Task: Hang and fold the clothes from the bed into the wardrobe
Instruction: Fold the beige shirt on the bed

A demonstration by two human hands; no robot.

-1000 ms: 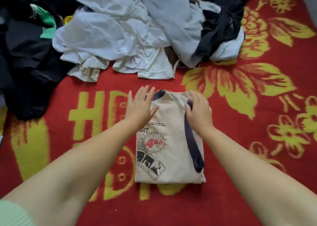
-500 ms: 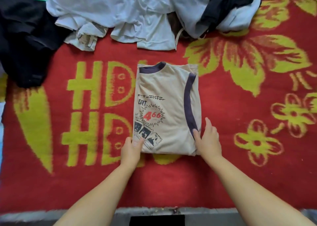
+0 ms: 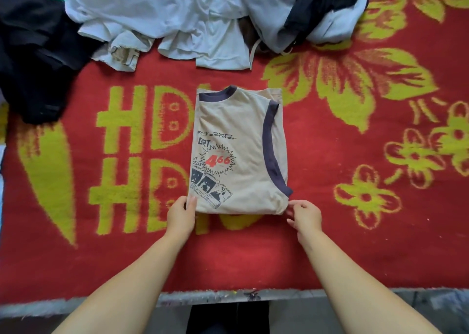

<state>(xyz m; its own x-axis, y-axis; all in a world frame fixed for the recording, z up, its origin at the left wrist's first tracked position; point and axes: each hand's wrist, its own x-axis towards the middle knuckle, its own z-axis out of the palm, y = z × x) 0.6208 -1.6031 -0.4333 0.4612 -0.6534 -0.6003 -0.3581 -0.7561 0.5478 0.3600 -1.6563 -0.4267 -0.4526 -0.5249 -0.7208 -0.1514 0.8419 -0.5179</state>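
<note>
At far left a heap of black clothes (image 3: 33,54) lies on the red blanket (image 3: 330,245) covering the bed. Right of it, far, sprawls a white pile (image 3: 165,11). The left hand (image 3: 180,217) has its grip pinched on the near-left corner of the folded beige shirt (image 3: 241,153), mid-bed. The right hand (image 3: 305,215) touches the near-right corner, fingers curled; whether clamped, I cannot tell.

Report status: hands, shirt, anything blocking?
Left hand pinching beige shirt near corner; right hand at other corner, grip unclear. Shirt folded flat on red blanket. Unfolded pile beyond, not blocking.
</note>
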